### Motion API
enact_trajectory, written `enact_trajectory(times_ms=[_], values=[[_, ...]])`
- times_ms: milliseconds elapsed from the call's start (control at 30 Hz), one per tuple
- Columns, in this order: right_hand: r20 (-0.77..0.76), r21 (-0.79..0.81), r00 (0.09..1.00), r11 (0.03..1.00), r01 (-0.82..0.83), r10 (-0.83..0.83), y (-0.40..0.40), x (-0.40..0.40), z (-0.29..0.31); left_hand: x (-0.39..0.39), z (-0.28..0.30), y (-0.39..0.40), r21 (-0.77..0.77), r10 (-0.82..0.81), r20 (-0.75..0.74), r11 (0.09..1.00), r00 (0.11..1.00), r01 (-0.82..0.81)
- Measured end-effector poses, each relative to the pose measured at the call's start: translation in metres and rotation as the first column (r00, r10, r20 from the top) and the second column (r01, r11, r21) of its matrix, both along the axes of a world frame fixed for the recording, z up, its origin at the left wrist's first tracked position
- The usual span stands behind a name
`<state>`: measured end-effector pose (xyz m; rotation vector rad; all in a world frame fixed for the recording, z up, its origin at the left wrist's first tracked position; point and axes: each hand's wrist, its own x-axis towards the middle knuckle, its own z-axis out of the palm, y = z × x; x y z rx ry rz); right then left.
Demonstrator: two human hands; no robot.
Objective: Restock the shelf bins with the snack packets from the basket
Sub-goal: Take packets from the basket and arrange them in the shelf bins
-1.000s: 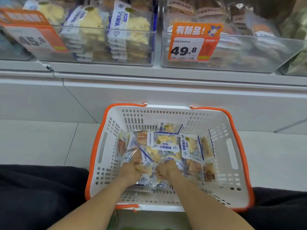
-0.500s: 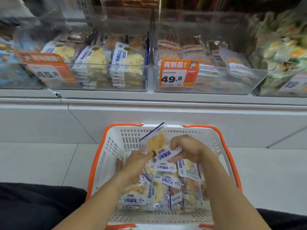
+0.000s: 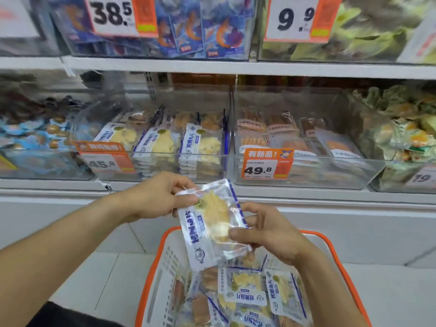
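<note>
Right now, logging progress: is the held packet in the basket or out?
Out: both hands, left hand and right hand, pinch the snack packet above the basket.

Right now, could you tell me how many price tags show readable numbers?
5: 38.5 tag and 9.9 tag above; 45.8 tag, 49.8 tag and cut-off 19 tag below. Others may be hidden.

Open air lies between the basket [image 3: 151, 277] and the front edge of the lower shelf [image 3: 306, 193] — nothing stands there but the two hands and the packet [image 3: 212, 223] they hold. The clear bin [image 3: 165, 161] tagged 45.8 is open at the top, yet its three stacks of packets reach close to the front wall's rim. Above it the upper shelf [image 3: 212, 67] caps the opening. The price tag [image 3: 105, 159] hangs over the bin's front left — the neighbouring bin [image 3: 306, 166] touches its right wall.
</note>
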<state>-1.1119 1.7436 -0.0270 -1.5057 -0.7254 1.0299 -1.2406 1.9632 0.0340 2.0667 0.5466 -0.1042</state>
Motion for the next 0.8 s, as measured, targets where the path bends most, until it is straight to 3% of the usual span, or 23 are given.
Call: enact_trajectory(times_ms=[67, 133, 200, 267, 333, 433, 533, 700, 800], values=[[0.04, 0.065, 0.999, 0.998, 0.021, -0.023, 0.009, -0.009, 0.011, -0.001, 0.009, 0.002, -0.087, 0.138, 0.161, 0.988, 0.977, -0.126], [0.056, 0.137, 0.994, 0.987, 0.082, -0.091, 0.019, -0.016, 0.024, 0.001, 0.014, 0.005, -0.141, 0.287, 0.332, 0.957, 0.898, -0.254], [0.102, 0.186, 0.977, 0.969, 0.164, -0.185, 0.033, -0.018, 0.038, 0.005, 0.016, 0.015, 0.017, 0.303, 0.515, 0.932, 0.802, -0.363], [0.165, 0.217, 0.951, 0.95, 0.224, -0.261, 0.052, -0.016, 0.051, 0.004, 0.021, 0.028, 0.285, 0.211, 0.618, 0.838, 0.757, -0.465], [0.205, 0.248, 0.921, 0.927, 0.28, -0.333, 0.076, -0.01, 0.067, 0.0, 0.02, 0.048, 0.482, 0.125, 0.624, 0.715, 0.771, -0.507], [0.313, 0.211, 0.865, 0.916, 0.34, -0.393, 0.127, 0.011, 0.088, -0.009, 0.017, 0.077, 0.629, 0.101, 0.572, 0.583, 0.814, -0.514], [0.344, 0.122, 0.85, 0.916, 0.381, -0.399, 0.185, 0.036, 0.1, -0.018, 0.013, 0.093, 0.707, 0.136, 0.475, 0.529, 0.869, -0.469], [0.532, -0.115, 0.786, 0.893, 0.435, -0.315, 0.26, 0.079, 0.103, -0.029, 0.002, 0.115, 0.772, 0.215, 0.34, 0.493, 0.916, -0.402], [0.739, -0.192, 0.645, 0.857, 0.479, -0.195, 0.281, 0.095, 0.102, -0.033, -0.003, 0.123, 0.782, 0.189, 0.355, 0.476, 0.916, -0.402]])
